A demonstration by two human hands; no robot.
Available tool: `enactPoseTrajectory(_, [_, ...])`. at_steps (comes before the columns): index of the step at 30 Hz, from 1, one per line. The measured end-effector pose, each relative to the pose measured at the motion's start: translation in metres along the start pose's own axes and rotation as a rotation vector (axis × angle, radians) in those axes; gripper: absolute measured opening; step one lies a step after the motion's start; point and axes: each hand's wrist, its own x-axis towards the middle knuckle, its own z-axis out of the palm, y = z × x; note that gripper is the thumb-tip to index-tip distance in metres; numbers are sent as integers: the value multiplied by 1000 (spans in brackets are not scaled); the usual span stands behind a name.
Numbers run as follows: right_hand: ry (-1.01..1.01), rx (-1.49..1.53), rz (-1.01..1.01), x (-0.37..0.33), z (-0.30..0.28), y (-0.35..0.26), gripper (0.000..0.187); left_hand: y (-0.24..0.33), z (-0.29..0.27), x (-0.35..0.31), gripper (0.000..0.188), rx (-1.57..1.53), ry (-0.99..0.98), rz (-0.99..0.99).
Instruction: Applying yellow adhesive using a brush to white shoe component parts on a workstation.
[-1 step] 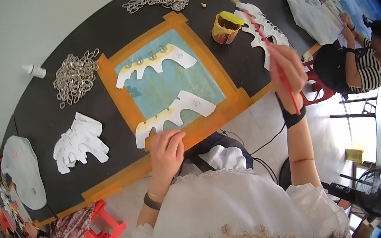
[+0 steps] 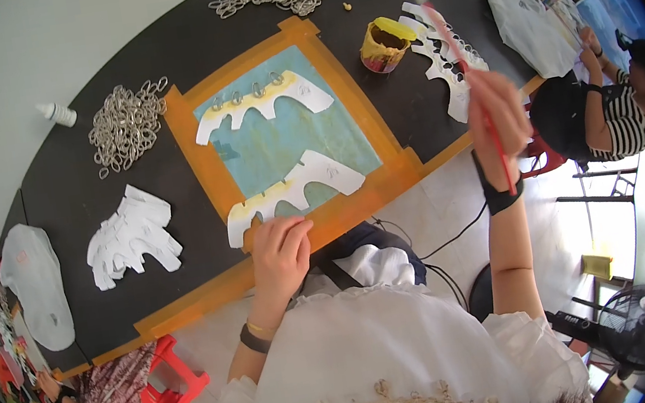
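Note:
My right hand (image 2: 497, 117) is closed round a thin red-handled paintbrush (image 2: 443, 29), raised over the right side of the table. Its bristles, yellow with glue or paint, point up and away. Below the brush stands a yellow-smeared tub (image 2: 383, 49) with brown contents and a yellow rim. My left hand (image 2: 280, 249) rests at the table's near edge, fingers loosely curled, by a white scalloped cut-out (image 2: 295, 185) with yellow smears along its far edge. Beyond it, on the blue sheet (image 2: 273, 146), lies another white cut-out (image 2: 262, 106) with several metal rings along its yellowed edge.
Metal ring piles (image 2: 128, 126) lie left and at the back. A stack of white cut-outs (image 2: 132, 238) sits left; ringed cut-outs (image 2: 447, 58) lie right. A white bottle (image 2: 57, 115) and plastic bags (image 2: 35, 286) are on the table. People work at both sides.
My right hand has moved slightly right with the paintbrush, whose tip has shifted right and farther away. My left hand stays nearly in place.

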Motion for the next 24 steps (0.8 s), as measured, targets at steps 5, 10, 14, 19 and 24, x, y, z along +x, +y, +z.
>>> enactPoseTrajectory(5, [269, -105, -33, 34, -35, 3, 17, -3, 1, 5, 24, -15, 6, 24])
enactPoseTrajectory(10, [133, -12, 313, -21, -77, 11, 22, -5, 1, 8, 25, -24, 41, -7])
enactPoseTrajectory(14, [-370, 479, 81, -36, -14, -73, 24, -8, 4, 2, 26, 46, 47, -23])
enactPoseTrajectory(19, [-540, 516, 281, -74, -4, -103, 34, -5, 7, 4, 29, 64, -22, -4])
enactPoseTrajectory(24, [-615, 562, 303, -82, 2, -104, 32, -3, 6, 6, 31, 102, -59, -56])
